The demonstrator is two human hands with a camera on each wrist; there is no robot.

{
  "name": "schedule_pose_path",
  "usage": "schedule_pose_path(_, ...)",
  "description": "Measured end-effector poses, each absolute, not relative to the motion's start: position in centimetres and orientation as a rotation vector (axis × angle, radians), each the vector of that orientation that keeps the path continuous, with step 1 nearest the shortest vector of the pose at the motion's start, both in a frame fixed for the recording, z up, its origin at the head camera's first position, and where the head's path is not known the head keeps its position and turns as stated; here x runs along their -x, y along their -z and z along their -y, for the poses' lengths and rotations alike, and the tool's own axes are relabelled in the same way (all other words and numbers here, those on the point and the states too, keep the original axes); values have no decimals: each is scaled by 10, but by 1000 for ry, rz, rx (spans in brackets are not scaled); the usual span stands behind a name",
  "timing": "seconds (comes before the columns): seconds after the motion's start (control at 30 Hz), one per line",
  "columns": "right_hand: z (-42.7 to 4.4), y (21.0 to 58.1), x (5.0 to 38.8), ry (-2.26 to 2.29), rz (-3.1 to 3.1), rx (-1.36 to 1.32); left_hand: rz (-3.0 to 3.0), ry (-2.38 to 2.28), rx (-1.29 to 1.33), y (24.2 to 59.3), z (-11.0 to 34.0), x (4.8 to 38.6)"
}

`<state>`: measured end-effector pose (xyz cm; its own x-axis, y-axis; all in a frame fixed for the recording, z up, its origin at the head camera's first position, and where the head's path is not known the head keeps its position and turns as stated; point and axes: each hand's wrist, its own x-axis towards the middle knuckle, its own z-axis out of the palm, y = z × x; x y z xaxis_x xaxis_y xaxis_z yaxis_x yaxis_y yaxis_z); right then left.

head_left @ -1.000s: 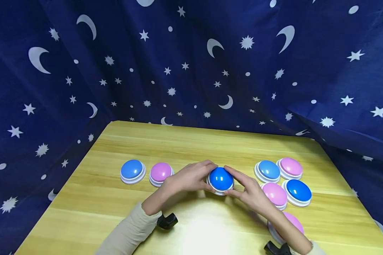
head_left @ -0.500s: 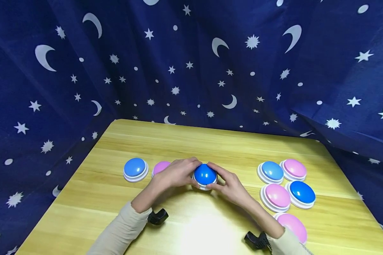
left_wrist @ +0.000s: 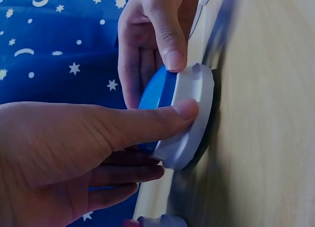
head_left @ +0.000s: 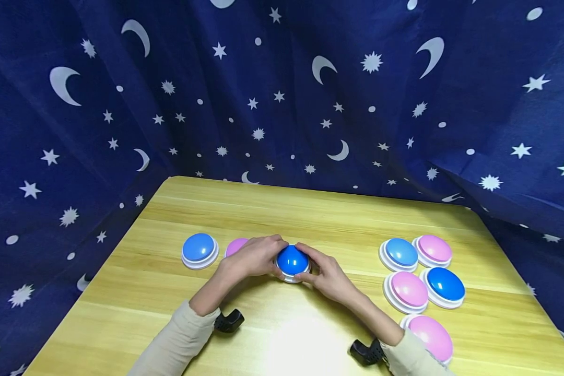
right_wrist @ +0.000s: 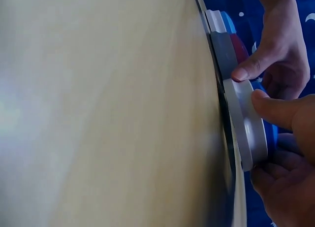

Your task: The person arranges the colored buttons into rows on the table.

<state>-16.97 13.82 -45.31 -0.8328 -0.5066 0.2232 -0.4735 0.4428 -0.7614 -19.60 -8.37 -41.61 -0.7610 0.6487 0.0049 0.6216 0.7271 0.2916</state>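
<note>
A blue dome push button (head_left: 292, 259) with a white base is held between both hands near the middle of the table. My left hand (head_left: 257, 257) grips its left side, and my right hand (head_left: 331, 277) grips the right side. In the left wrist view, both thumbs press on the white base (left_wrist: 186, 131), with fingers around the far side. Whether the base touches the wood or hovers just over it, I cannot tell. Partly hidden behind the left hand is a pink push button (head_left: 235, 245). Left of that sits a lighter blue button (head_left: 199, 247).
On the right of the wooden table (head_left: 310, 209) stands a group of push buttons: light blue (head_left: 401, 252), dark blue (head_left: 445, 284), and pink ones at the back (head_left: 434, 247), middle (head_left: 409, 289) and front (head_left: 430, 337). A dark blue star-patterned curtain (head_left: 282, 68) encloses the table's back and sides.
Both hands have carried or slid the dark blue button leftward, closer to the pink button, which the left hand now partly covers. The head view has shifted slightly. The other buttons stay put.
</note>
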Motion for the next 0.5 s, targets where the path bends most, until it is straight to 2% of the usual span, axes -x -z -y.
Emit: schedule_pose_path(0.5, -130, 454, 168, 1301, -2644, 844, -2784, -462, -968, 415, 91, 193)
